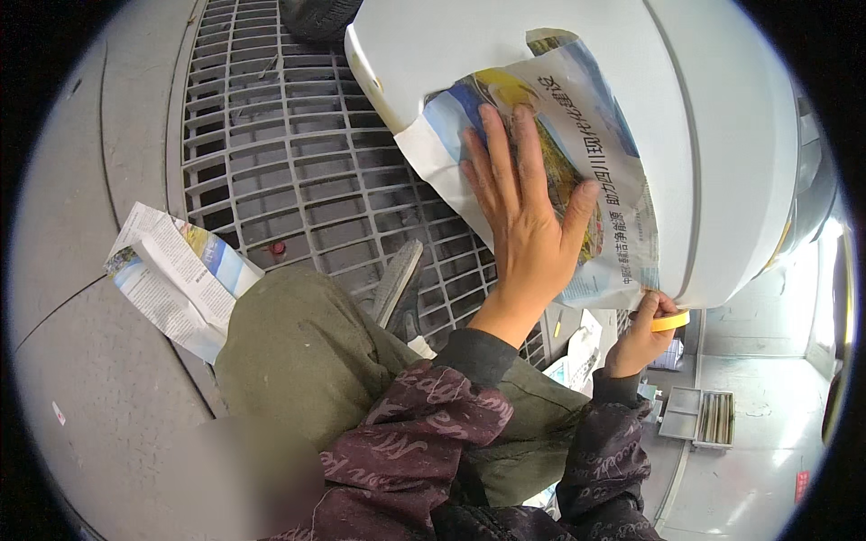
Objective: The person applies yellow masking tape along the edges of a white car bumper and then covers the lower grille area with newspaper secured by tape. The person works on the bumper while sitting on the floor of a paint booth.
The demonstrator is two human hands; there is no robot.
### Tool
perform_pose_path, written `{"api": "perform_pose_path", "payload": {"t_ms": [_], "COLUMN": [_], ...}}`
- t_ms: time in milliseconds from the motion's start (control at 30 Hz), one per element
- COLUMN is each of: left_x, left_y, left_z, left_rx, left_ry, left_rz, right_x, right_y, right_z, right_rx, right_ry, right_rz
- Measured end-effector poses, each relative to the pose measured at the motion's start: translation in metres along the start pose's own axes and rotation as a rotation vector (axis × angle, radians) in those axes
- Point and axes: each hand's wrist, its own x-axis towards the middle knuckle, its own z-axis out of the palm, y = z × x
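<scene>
My left hand [528, 207] lies flat with its fingers spread on a sheet of newspaper [631, 203], pressing it against a curved white vehicle panel [731, 108]. The sheet has a colour picture, mostly under the hand, and its upper edge curls a little. At the sheet's lower right corner, my right hand [639, 335] grips a roll of yellow tape [670, 321] with the fingertips touching the paper's edge. Whether a strip of tape runs from the roll onto the sheet cannot be made out.
A folded newspaper [180, 279] lies on the left by my bent knee [289, 334]. Metal floor grating [271, 135] runs under the panel, with a shoe [397, 284] on it. A black tyre [316, 16] shows at the top. More paper [585, 347] lies behind my right wrist.
</scene>
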Motion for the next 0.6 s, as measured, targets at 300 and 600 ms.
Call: {"api": "perform_pose_path", "payload": {"t_ms": [300, 600], "left_x": [0.018, -0.022], "left_y": [0.014, 0.099], "left_z": [-0.032, -0.051], "left_rx": [-0.022, 0.014], "left_ry": [0.129, -0.71], "left_rz": [0.263, 0.666], "right_x": [0.003, -0.007], "right_y": [-0.014, -0.092], "right_z": [-0.005, -0.079], "right_rx": [-0.012, -0.281], "right_ry": [-0.085, -0.402], "right_rz": [-0.007, -0.415]}}
